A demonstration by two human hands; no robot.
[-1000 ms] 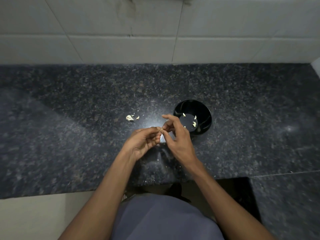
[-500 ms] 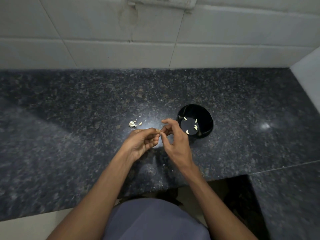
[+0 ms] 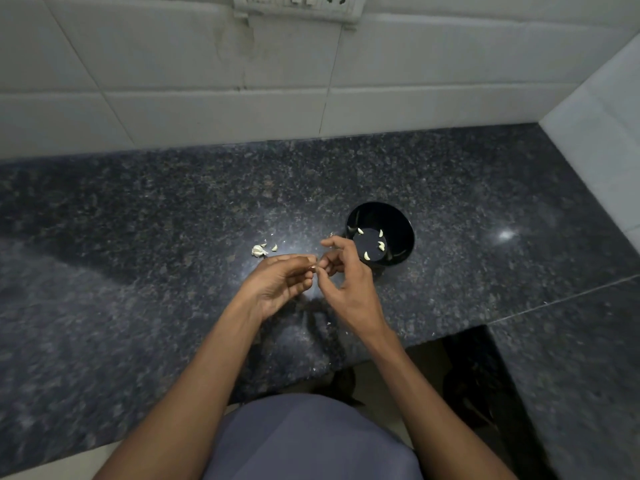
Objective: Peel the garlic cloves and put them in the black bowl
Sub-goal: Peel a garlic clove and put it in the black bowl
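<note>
From the head view, both hands meet above the dark speckled bench [image 3: 138,237], just in front of the bowl [image 3: 401,220]. The left hand [image 3: 277,289] is turned palm up, its fingers [image 3: 298,263] curled in and pinching a small clove [image 3: 312,269] at their tips. Only a sliver of that clove shows, so whether its skin is on or off cannot be told. The right hand [image 3: 349,289] comes in from the other side with its back toward the camera; its thumb and bent fingers close narrowly on the same clove, touching the left fingertips, while its index finger arches up above the pinch.

The bowl is black and stands upright on the bench, just right of and behind the right hand, whose knuckles overlap its near rim in the picture. Inside it lie four pale peeled cloves [image 3: 367,255], spread apart around the flat bottom.

To the left of the hands, on the bench, sits a little heap of garlic [image 3: 258,251] with a couple of small pale bits beside it; whether these are skins or unpeeled cloves is hard to tell. A few tiny flecks lie on the bench near the wrists.

Behind the bench rises a wall of white tiles [image 3: 173,116], with a switch plate [image 3: 298,5] at the top edge. A second tiled wall closes the right side. The person's grey garment [image 3: 311,441] fills the bottom centre.
</note>
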